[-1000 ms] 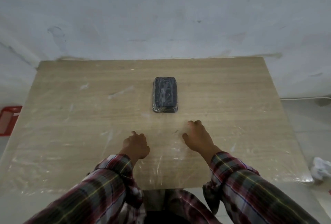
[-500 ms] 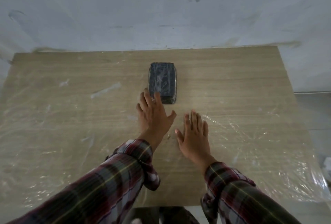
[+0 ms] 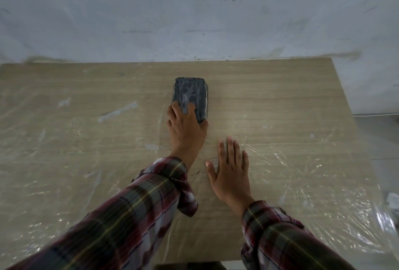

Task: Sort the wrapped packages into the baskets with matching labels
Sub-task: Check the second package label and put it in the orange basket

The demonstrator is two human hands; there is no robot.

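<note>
A dark rectangular package [image 3: 191, 94] wrapped in clear film lies near the middle of the wooden table, its long side pointing away from me. My left hand [image 3: 185, 128] covers the package's near end, fingers over the top and thumb at its right side, gripping it. My right hand [image 3: 230, 169] lies flat on the table to the right and nearer me, fingers spread, holding nothing. No basket is in view.
The wooden table [image 3: 280, 105] is covered with wrinkled clear plastic film [image 3: 313, 183]. A grey-white wall [image 3: 194, 10] rises right behind the table's far edge. The table's right edge drops to the floor, where a small white object [image 3: 391, 199] lies.
My left hand has reached forward from a fist near me onto the package's near end and closed on it. My right hand has opened and flattened on the table.
</note>
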